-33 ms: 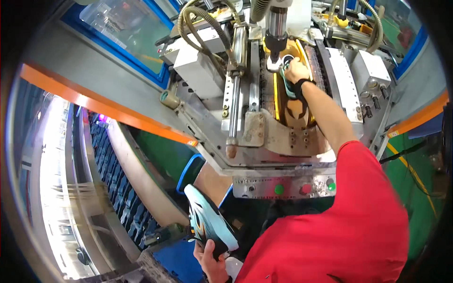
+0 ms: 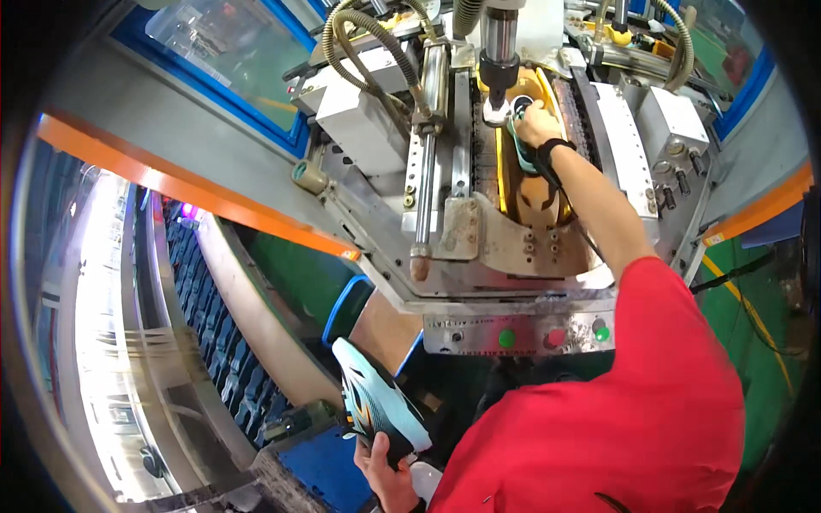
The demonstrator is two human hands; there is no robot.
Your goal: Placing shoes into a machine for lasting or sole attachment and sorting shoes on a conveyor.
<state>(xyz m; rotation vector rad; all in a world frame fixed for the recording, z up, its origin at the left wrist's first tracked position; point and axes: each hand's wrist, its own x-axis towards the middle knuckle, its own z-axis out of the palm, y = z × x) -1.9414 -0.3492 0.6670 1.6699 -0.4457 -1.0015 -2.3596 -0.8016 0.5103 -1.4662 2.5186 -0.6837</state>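
My left hand [image 2: 385, 473], low in the view, is closed round the heel end of a light blue running shoe [image 2: 374, 395] with black and orange marks. The shoe tilts with its toe up and to the left. My right arm reaches forward into the machine, and my right hand [image 2: 537, 128] is closed on a second, teal shoe [image 2: 525, 159]. That one lies in a yellow-edged cradle [image 2: 502, 181] under a vertical metal press rod [image 2: 499, 61]. My fingers hide much of its upper part. A black band [image 2: 547, 152] circles my right wrist.
A horizontal cylinder rod [image 2: 424, 192] points toward me left of the cradle. Green and red buttons sit on the front panel [image 2: 466, 336]. An orange rail [image 2: 197, 198] crosses at the left, above a curved conveyor with a dark blue belt [image 2: 205, 312].
Both hands keep their grips, and the shoes stay almost where they were. A thin dark cord now shows beside my right forearm.
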